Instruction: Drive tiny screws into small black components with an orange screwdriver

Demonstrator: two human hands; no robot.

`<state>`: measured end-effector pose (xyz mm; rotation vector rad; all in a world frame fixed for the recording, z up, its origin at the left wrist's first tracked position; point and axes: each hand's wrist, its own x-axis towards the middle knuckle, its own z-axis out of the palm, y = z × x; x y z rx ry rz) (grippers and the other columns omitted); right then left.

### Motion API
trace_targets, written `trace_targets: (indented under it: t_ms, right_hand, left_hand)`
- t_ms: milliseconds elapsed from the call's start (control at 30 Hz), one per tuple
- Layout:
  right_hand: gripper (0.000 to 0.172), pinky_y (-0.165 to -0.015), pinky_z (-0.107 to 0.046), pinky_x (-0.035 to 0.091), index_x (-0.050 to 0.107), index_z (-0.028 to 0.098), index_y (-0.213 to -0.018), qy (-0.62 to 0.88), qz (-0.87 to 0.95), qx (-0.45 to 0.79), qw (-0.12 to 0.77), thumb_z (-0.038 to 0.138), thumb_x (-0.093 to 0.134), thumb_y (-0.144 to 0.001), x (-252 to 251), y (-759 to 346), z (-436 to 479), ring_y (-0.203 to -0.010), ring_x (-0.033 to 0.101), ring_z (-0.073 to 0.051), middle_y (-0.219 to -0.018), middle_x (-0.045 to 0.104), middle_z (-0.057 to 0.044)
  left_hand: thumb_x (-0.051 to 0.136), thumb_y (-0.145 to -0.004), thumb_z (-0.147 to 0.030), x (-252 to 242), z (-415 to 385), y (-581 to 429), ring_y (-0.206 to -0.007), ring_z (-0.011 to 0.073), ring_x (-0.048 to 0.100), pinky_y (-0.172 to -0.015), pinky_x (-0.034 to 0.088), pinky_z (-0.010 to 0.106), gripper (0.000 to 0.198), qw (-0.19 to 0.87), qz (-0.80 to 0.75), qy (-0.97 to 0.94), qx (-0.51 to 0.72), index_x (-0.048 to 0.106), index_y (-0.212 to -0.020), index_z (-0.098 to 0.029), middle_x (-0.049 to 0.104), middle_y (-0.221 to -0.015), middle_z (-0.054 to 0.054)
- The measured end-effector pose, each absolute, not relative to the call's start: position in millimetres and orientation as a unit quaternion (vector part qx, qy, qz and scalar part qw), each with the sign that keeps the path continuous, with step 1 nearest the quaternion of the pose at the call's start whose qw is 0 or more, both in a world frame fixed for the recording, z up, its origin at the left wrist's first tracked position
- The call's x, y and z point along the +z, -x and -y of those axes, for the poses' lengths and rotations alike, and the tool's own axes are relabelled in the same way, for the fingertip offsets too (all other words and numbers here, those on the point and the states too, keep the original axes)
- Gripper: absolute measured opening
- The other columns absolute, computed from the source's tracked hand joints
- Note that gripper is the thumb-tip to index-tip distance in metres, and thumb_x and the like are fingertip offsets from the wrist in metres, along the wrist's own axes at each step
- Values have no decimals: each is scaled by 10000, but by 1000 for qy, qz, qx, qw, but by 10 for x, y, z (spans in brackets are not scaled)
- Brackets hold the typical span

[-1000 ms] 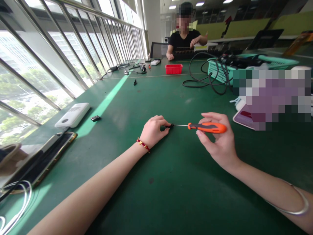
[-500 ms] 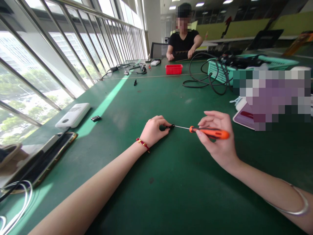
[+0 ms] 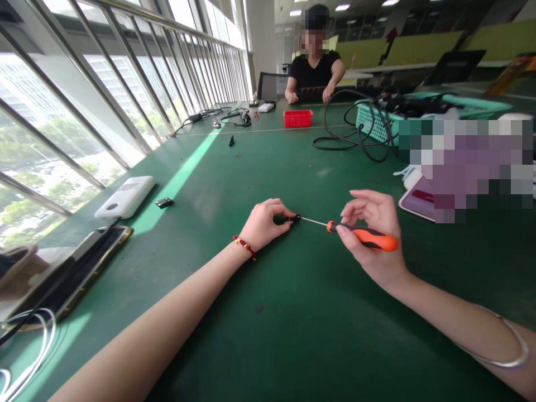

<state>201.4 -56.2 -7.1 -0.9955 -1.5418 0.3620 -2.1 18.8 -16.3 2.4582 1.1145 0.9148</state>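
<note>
Thumb and fingers of my left hand (image 3: pixel 266 224) pinch a small black part (image 3: pixel 296 218) low over the green table (image 3: pixel 268 279); most of the part is hidden by the fingers. My right hand (image 3: pixel 372 240) holds an orange and black screwdriver (image 3: pixel 364 235) by its handle, between thumb and fingers. Its thin metal shaft points left, and the tip meets the black part. Another small black piece (image 3: pixel 164 202) lies to the left of my left hand.
Left: a white power bank (image 3: pixel 125 196) and a phone (image 3: pixel 94 268). Farther back are a red bin (image 3: pixel 297 118), a green basket (image 3: pixel 371 121) with black cables, and a small black item (image 3: pixel 231 140). A person (image 3: pixel 315 72) sits across the table.
The screwdriver's handle has turned and shifted slightly right and down, so the shaft slopes more. My left hand and the black part have moved very slightly right.
</note>
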Motion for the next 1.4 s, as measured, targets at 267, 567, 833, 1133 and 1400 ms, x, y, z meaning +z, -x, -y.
trace_targets:
  t_ms: [267, 567, 833, 1133, 1400]
  right_hand:
    - [94, -513, -257, 400, 556, 201, -859, 473, 689, 155, 527, 246, 579, -780, 0, -1983, 655, -497, 508, -115, -524, 479, 51]
    - [314, -566, -284, 445, 500, 219, -1007, 449, 698, 124, 544, 236, 623, -718, -17, -2000, 620, -555, 503, -124, -675, 494, 27]
    - [273, -600, -293, 451, 519, 219, -992, 436, 691, 131, 562, 180, 609, -738, -13, -1989, 632, -560, 526, -132, -621, 506, 39]
    - [59, -484, -250, 416, 556, 206, -821, 468, 696, 139, 527, 263, 552, -808, -12, -2009, 637, -499, 534, -111, -633, 555, 14]
    - [77, -443, -214, 401, 528, 204, -716, 449, 704, 109, 539, 191, 554, -788, 13, -2010, 658, -440, 527, -91, -543, 568, 44]
  left_hand:
    - [618, -704, -149, -156, -185, 21, -742, 134, 595, -725, 472, 256, 105, 150, -387, -852, 318, 694, -770, -179, 645, -786, 14]
    - [610, -714, -151, -180, -200, 27, -748, 134, 589, -726, 468, 257, 112, 144, -385, -855, 316, 693, -786, -175, 641, -791, 20]
    - [612, -713, -158, -170, -198, 24, -750, 140, 592, -727, 477, 262, 109, 143, -386, -856, 312, 694, -781, -182, 643, -793, 17]
    - [602, -724, -156, -166, -173, 16, -771, 149, 590, -734, 475, 270, 118, 116, -389, -862, 303, 691, -795, -188, 642, -809, 18]
    - [603, -717, -145, -168, -165, 10, -783, 149, 590, -748, 472, 270, 129, 115, -391, -861, 304, 689, -801, -191, 648, -816, 12]
